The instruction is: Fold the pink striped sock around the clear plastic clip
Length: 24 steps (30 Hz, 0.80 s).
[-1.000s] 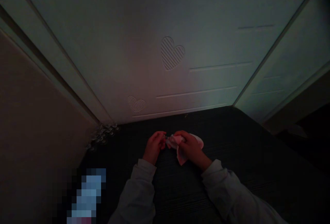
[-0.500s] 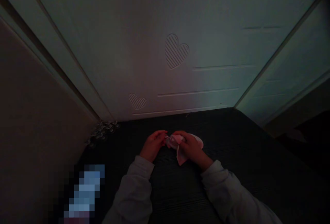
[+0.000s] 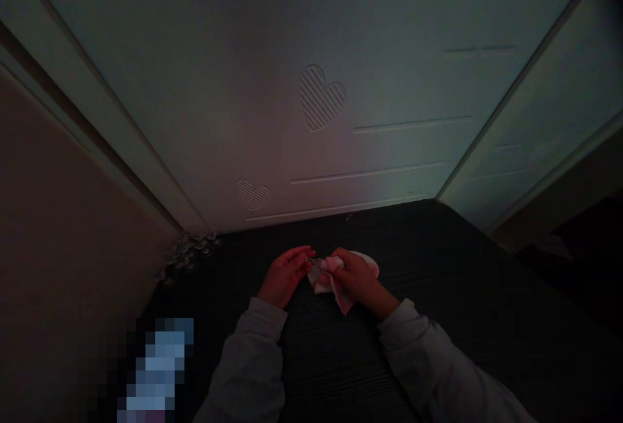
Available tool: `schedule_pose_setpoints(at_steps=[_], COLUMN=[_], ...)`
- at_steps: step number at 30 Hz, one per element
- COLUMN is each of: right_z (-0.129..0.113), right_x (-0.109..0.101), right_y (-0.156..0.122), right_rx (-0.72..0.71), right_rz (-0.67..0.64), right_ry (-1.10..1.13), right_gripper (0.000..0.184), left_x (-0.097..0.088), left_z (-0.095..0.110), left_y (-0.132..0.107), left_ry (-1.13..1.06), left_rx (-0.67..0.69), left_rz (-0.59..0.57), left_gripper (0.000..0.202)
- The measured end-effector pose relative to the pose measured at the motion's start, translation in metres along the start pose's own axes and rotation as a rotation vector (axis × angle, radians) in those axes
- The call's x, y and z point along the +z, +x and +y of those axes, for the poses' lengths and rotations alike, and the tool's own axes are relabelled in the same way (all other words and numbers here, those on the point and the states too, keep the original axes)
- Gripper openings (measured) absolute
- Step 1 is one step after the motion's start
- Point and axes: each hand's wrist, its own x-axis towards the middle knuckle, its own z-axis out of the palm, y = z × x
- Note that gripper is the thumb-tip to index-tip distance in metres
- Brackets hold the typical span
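A small pink and white piece of cloth (image 3: 321, 283), perhaps a sock, is bunched between my hands above the dark surface. My right hand (image 3: 359, 280) is closed around its middle; one pale rounded end sticks out past the knuckles and a pink corner hangs below the fingers. At the cloth's left side, my left hand (image 3: 281, 277) has its fingertips pinched on a small shiny piece (image 3: 314, 261), possibly a clip. Dim light and the fingers hide its exact shape.
A heap of small shiny pieces (image 3: 187, 254) lies at the surface's far left corner. White panels with an embossed heart (image 3: 321, 97) rise behind the dark wood-grain surface (image 3: 335, 364). A pixelated bright bluish shape (image 3: 158, 364) is at lower left.
A pale flap of the cloth now hangs open between my hands, below the shiny piece. My left hand has turned slightly. The view has shifted a little.
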Motion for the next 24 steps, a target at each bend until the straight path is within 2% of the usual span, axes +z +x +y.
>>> schedule_pose_setpoints(at_steps=[4, 15, 24], right_z=[0.0057, 0.0084, 0.0079], right_x=[0.0031, 0.0027, 0.0051], right_y=[0.0013, 0.0043, 0.0], right_rx=[-0.036, -0.062, -0.143], right_rz=[0.043, 0.038, -0.07], right_ry=[0.048, 0.144, 0.042], right_gripper=[0.012, 0.036, 0.034], left_x=[0.0017, 0.001, 0.0015], left_z=[0.0001, -0.0051, -0.0033], left_y=[0.0001, 0.0015, 0.0], left_ry=[0.002, 0.043, 0.054], left_rx=[-0.001, 0.017, -0.011], left_rz=[0.025, 0.05, 0.01], left_gripper=[0.026, 0.028, 0.027])
